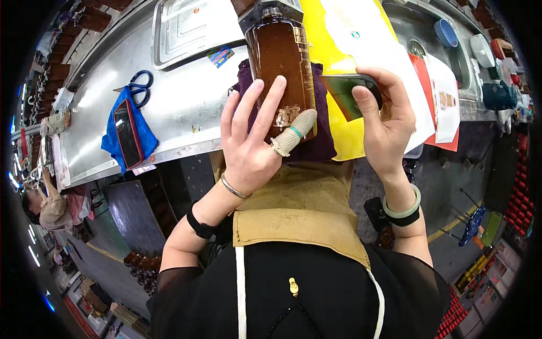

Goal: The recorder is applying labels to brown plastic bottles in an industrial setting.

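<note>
A brown rectangular bottle (276, 53) with gold markings lies on a dark purple cloth (323, 121), its neck pointing away from me. My left hand (251, 144) rests on the bottle's near half, fingers stretched and spread over its face. A knitted cover (295, 133) with a green band wraps the left thumb, which lies along the bottle's lower right. Just right of the bottle, my right hand (387, 113) pinches a thin, glossy dark flat piece (351, 93) between thumb and fingers. That piece looks like a scraper blade; its left edge comes close to the bottle.
Blue-handled scissors (140, 88) and a red-edged phone (129, 135) on a blue cloth (148, 142) lie at the left of the metal bench. A metal tray (197, 28) stands behind. Yellow and white sheets (415, 96) spread at the right, near a sink with a blue bowl (446, 33).
</note>
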Demonstrator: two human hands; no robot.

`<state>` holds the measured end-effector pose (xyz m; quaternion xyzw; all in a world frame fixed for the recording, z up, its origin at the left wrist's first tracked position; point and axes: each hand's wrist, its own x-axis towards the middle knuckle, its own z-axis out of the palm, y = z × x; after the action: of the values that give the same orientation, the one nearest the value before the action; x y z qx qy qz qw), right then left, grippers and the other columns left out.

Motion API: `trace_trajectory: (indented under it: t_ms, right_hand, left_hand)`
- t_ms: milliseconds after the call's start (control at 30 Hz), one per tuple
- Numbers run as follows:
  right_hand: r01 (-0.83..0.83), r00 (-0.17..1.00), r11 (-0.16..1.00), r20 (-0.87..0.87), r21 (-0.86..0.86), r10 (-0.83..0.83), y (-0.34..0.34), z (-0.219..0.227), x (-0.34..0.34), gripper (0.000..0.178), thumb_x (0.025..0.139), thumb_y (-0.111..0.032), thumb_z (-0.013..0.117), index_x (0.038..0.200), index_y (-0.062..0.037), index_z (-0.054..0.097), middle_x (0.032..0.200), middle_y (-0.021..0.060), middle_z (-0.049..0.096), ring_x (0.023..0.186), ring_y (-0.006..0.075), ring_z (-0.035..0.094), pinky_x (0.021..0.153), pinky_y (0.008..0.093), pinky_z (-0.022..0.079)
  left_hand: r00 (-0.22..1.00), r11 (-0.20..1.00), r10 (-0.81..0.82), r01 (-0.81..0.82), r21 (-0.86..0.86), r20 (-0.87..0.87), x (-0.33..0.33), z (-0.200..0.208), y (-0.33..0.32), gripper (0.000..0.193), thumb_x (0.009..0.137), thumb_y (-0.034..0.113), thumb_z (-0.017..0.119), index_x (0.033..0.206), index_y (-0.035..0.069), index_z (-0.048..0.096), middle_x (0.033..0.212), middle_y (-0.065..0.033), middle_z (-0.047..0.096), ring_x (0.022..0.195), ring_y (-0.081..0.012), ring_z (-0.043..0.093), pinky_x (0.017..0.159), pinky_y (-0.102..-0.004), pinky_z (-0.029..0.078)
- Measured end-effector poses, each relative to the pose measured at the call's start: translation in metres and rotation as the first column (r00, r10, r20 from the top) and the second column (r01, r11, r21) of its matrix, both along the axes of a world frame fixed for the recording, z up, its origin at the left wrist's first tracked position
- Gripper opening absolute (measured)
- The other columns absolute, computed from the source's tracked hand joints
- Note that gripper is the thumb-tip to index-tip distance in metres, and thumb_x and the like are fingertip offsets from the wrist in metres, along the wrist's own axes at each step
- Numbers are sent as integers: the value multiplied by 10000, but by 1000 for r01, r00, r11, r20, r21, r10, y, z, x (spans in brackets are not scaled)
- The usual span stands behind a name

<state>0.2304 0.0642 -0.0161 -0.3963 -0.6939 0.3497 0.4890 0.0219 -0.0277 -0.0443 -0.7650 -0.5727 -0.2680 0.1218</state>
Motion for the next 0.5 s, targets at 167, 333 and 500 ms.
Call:
trace_trajectory:
  t_ms: [167,333,500]
  right_hand:
    - [-71,991,968,126,242,41,7,9,-10,206,896,-24,785,1096,-28,738,981,81,736,904,236,697,828,327,547]
    - [-343,909,780,394,524,135,-7,-2,-10,340,714,-86,755,1035,-185,813,1017,-60,767,816,129,612,858,322,427]
    - [-427,881,774,409,467,239,-14,16,-5,342,728,-109,758,1051,-204,816,1011,-81,761,736,128,558,788,295,397]
  left_hand:
    - [974,997,26,-43,71,223,-5,-20,-14,591,701,9,837,1277,121,768,1428,-220,654,1354,-399,597,1156,-503,406]
    - [764,996,90,-84,-40,638,-2,-36,-15,662,675,-54,788,1331,0,714,1380,-231,678,1264,-389,662,1062,-460,514]
    - [955,997,-18,-5,78,297,-6,-10,-13,681,631,-48,767,1308,11,729,1319,-213,717,1261,-365,677,1066,-477,510]
